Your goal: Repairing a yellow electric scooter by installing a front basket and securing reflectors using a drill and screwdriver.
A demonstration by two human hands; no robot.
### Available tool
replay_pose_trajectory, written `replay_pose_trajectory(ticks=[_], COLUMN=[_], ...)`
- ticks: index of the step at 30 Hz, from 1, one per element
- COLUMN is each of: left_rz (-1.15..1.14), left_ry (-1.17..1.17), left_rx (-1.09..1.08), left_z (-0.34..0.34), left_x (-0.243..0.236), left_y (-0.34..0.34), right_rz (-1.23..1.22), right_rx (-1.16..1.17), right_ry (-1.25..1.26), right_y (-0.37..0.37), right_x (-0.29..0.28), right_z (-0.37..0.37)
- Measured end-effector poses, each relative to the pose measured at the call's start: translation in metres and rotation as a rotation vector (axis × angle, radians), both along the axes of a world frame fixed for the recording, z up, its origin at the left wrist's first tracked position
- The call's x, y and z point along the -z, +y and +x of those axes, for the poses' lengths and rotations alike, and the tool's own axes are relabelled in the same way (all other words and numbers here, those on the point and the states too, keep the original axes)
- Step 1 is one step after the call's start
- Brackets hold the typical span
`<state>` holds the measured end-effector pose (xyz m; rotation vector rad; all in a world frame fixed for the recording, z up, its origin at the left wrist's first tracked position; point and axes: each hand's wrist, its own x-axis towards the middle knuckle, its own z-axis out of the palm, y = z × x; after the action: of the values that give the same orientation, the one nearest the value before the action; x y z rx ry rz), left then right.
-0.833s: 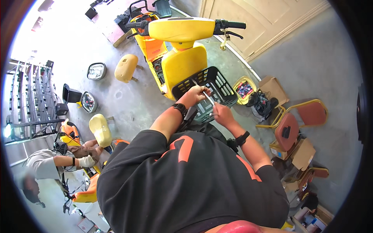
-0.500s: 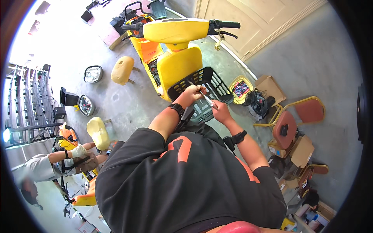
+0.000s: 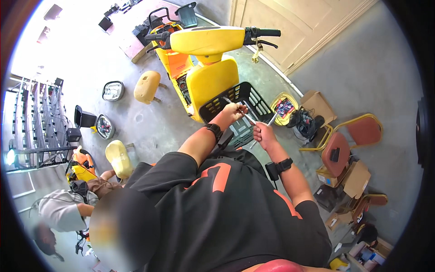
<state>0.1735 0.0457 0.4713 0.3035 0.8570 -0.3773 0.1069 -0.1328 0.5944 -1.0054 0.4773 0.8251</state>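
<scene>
A slim metal T-handle wrench (image 3: 249, 119) reaches into a black slatted plastic basket (image 3: 257, 100) on the front of a yellow scooter (image 3: 214, 78). My left hand (image 3: 234, 111) is closed around its stem, over the basket. Beyond those fingers, the tip lies against the basket's back wall near the yellow front panel; the exact contact is too small to make out. At the crossbar end, my right hand (image 3: 264, 133) is closed, with bar showing on both sides of the fist.
A yellow container of parts (image 3: 284, 109) and a black bag (image 3: 307, 124) sit right of the basket. Red-seated chairs (image 3: 335, 154) and cardboard boxes (image 3: 356, 179) stand farther right. At left are yellow seats (image 3: 147, 87), a co-worker in grey (image 3: 63, 209) and a blurred dark round shape (image 3: 129, 229).
The crossbar now shows on both sides of my right fist, which has moved slightly right and down. My left hand keeps its grip. A blurred dark shape has appeared at lower left.
</scene>
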Motion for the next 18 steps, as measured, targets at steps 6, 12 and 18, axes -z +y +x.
replay_pose_trajectory(ticks=[6, 12, 18], left_rz=[-0.003, 0.001, -0.026], left_ry=[-0.105, -0.086, -0.036], left_rx=[0.109, 0.128, 0.066], left_z=[0.005, 0.006, 0.005], left_x=[-0.024, -0.017, -0.004], left_y=[-0.013, -0.005, -0.003], right_rz=[-0.64, -0.913, -0.971], right_rx=[-0.279, -0.473, -0.612], right_ry=[-0.744, -1.179, -1.29], right_y=[-0.011, -0.008, -0.005], right_x=[-0.003, -0.007, -0.009], right_z=[-0.003, -0.003, 0.001])
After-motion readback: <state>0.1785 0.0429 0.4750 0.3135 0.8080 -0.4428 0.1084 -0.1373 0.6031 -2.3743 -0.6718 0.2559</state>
